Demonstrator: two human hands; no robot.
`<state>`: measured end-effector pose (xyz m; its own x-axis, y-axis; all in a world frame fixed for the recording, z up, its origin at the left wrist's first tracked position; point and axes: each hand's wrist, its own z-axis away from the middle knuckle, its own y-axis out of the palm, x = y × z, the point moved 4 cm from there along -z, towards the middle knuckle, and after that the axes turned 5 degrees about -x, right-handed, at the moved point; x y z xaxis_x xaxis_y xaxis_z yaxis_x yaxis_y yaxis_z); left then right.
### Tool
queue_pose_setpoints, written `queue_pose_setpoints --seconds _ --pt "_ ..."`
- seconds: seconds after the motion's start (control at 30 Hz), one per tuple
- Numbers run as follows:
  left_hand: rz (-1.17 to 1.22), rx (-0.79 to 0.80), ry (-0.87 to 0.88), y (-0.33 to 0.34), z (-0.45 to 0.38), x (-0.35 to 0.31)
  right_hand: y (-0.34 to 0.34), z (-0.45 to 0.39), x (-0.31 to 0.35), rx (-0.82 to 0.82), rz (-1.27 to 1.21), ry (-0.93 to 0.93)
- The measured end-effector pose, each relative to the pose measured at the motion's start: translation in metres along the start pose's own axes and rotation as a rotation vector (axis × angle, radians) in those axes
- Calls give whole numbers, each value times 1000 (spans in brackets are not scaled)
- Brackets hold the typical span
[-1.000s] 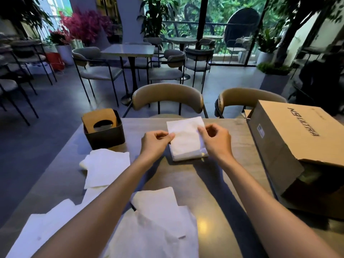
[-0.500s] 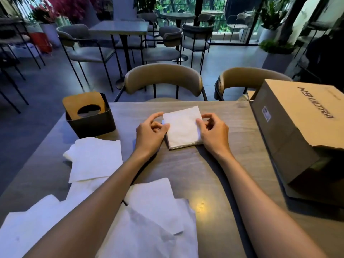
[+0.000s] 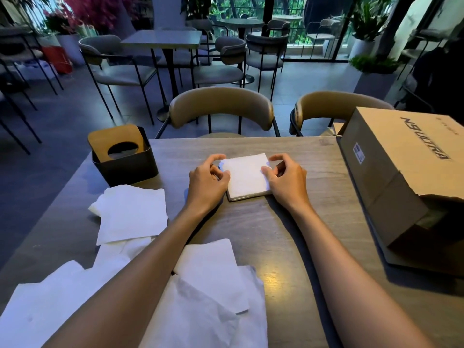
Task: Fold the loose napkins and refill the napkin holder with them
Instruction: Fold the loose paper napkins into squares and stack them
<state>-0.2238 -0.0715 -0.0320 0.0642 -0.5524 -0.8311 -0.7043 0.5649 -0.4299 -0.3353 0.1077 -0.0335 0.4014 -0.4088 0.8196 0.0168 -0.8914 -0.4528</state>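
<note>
A small stack of folded white napkins lies flat on the wooden table, in the middle. My left hand holds its left edge, with the thumb against the side and the index finger arched over the far corner. My right hand pinches the right edge with curled fingers, thumb on top. The napkin holder, a dark box with a wooden lid and an oval hole, stands at the far left. Loose unfolded napkins lie left of my arm, and more napkins lie near the front edge.
A big cardboard box takes up the table's right side. Two tan chairs stand at the far edge. Bare tabletop shows between my forearms and in front of the box.
The folded stack, held up off the table a second ago, now lies flat on it. Both hands stayed at its sides and came down with it.
</note>
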Motion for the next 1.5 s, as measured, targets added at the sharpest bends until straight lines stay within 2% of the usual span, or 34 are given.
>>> queue_pose_setpoints --seconds 0.17,0.23,0.27,0.37,0.43,0.5,0.63,0.83,1.3,1.4,1.5 --pt "-47 -11 45 2 0 0 -2 -2 -1 -30 15 5" --pt "-102 -43 124 3 1 -4 -2 -2 0 -60 41 -14" --pt "-164 -70 202 3 2 -9 -1 -1 3 -85 99 -73" --pt "-425 -68 450 12 8 -20 7 11 22 -117 350 -433" --pt "-492 14 464 18 7 -18 14 16 27 -27 425 -549" --pt "-541 120 421 22 5 -11 20 17 22 114 491 -517" --pt "-673 352 359 34 8 -1 29 13 7 383 622 -333" --pt "-749 449 289 35 11 1 30 13 4 481 648 -219" --pt "-695 526 282 31 10 3 30 10 1 456 670 -153" --pt "-541 431 284 26 13 0 25 12 4 411 594 -191" --pt "-229 279 165 13 14 -5 12 15 10 183 370 -241"
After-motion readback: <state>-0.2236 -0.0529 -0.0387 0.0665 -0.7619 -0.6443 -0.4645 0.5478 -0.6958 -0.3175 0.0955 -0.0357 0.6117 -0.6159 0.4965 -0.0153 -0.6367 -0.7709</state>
